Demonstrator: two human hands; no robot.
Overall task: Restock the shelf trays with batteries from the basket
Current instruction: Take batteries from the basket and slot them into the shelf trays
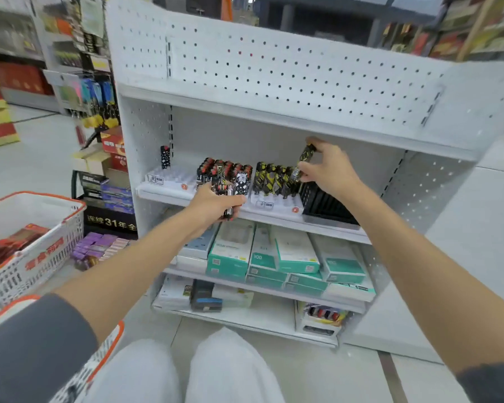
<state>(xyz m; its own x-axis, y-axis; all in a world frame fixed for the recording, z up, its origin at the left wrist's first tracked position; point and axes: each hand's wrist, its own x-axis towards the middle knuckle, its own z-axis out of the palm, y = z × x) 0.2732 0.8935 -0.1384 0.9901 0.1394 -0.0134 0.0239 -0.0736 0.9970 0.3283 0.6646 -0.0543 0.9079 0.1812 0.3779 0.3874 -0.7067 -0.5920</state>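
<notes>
Head view: shelf, basket far left w/ stock. Mid level carries white trays; right tray has a yellow row ending just left of a black rack. R hand pinches one yellow pack, long axis near upright, slightly tilted, above the row's right end; free slot prob. straight below. L hand grips a bunch of packs at shelf front edge, farther from that slot.

Batteries are yellow-and-black or red-and-black patterned, trays white, basket white with orange rim
</notes>
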